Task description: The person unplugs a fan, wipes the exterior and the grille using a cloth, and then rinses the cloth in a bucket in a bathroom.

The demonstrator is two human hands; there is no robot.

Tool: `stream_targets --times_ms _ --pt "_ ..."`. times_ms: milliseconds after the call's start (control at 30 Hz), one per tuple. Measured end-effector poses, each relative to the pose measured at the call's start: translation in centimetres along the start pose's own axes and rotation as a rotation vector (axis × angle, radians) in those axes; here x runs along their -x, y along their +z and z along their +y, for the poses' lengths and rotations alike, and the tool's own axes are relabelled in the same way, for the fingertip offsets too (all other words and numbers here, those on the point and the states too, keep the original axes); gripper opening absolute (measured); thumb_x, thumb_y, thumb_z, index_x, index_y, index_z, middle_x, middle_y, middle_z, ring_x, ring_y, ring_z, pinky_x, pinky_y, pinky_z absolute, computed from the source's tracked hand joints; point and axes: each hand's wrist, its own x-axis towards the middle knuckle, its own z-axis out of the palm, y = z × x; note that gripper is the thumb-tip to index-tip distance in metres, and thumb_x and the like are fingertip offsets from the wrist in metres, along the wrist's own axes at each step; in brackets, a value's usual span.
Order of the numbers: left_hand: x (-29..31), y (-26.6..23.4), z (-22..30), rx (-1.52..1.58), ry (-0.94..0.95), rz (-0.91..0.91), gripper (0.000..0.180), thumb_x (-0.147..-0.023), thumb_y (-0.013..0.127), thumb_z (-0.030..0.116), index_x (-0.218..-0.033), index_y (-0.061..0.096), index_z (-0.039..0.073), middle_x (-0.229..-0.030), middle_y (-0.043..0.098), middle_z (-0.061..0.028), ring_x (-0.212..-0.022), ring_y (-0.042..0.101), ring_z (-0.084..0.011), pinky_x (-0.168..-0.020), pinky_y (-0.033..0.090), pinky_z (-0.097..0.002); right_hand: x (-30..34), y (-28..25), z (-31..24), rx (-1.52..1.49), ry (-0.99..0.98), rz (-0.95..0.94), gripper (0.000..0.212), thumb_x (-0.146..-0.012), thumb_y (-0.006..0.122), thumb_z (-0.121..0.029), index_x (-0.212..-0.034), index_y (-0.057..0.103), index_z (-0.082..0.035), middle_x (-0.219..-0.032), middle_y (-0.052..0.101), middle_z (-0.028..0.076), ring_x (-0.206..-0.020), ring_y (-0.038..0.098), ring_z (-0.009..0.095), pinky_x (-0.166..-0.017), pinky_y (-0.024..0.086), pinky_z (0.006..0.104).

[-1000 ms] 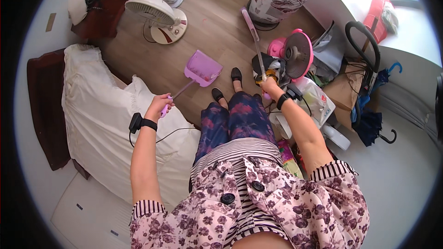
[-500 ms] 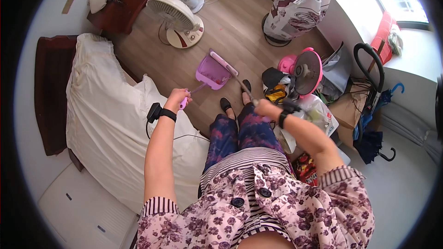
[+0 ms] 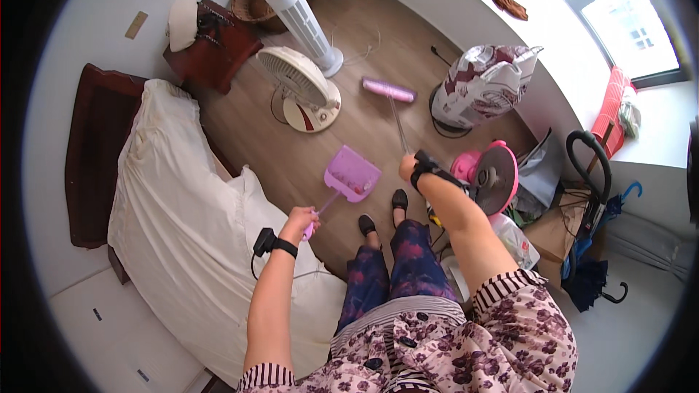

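Note:
My left hand point(image 3: 303, 224) is closed round the handle of a purple dustpan point(image 3: 349, 167). The dustpan rests on the wooden floor ahead of my feet, with small bits of debris in it. A broom point(image 3: 389, 90) with a pink and purple head lies against the floor farther out, between the fans and a covered object. My right hand point(image 3: 409, 167) grips the upper part of its thin handle, arm stretched forward; the wrist and strap partly hide the fingers. The broom head is well apart from the dustpan.
A round white fan point(image 3: 296, 80) and a tower fan point(image 3: 302, 18) stand ahead left. A bag-covered object point(image 3: 480, 91) stands ahead right, near a pink fan point(image 3: 491, 177), a cardboard box point(image 3: 555, 233) and umbrellas point(image 3: 585, 284). A white-sheeted bed point(image 3: 182, 196) runs along my left.
My right hand has reached forward, carrying the broom head from beside the dustpan out to the far floor. The view has shifted, and the left hand still holds the dustpan.

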Motion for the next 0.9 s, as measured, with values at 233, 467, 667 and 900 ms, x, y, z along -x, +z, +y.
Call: stream_targets --times_ms 233,467,667,900 --pt "0.8 -1.3 -0.1 0.003 0.032 -0.002 0.039 -0.077 0.054 -0.003 -0.115 0.049 0.000 -0.069 0.060 -0.0166 -0.045 0.054 -0.0138 -0.038 0.042 -0.0247 6.9 13.4 -11.8 -0.180 0.588 0.266 0.013 -0.064 0.065 -0.019 -0.068 0.064 -0.006 -0.066 0.059 0.011 -0.061 0.062 0.025 -0.051 0.049 0.0369" --pt "5.2 -0.8 -1.1 0.097 0.127 0.059 0.031 -0.073 0.055 -0.004 -0.104 0.058 -0.002 -0.063 0.057 -0.0107 -0.049 0.056 -0.0160 -0.039 0.043 -0.0265 28.7 0.7 -6.0 -1.028 0.139 -0.066 0.030 -0.065 0.064 -0.018 -0.079 0.060 0.009 -0.075 0.062 0.025 -0.073 0.063 0.035 -0.063 0.050 0.0386" --pt "3.4 0.3 4.2 0.198 0.358 -0.187 0.018 -0.077 0.056 0.015 -0.064 0.055 0.003 -0.057 0.055 -0.0080 -0.049 0.056 -0.0190 -0.049 0.047 -0.0298 33.1 -2.9 -3.2 -1.145 0.253 0.054 0.024 -0.068 0.064 -0.015 -0.076 0.061 0.007 -0.068 0.061 0.020 -0.067 0.064 0.029 -0.058 0.050 0.0365" --pt "3.3 6.0 15.7 0.199 0.208 -0.207 0.008 -0.079 0.054 0.009 -0.081 0.052 0.001 -0.066 0.058 -0.0109 -0.062 0.064 -0.0217 -0.039 0.047 -0.0264 32.3 -6.6 2.4 -1.689 0.302 0.208 0.011 -0.074 0.056 -0.004 -0.066 0.052 0.001 -0.051 0.052 0.006 -0.041 0.053 0.015 -0.037 0.042 0.0296"
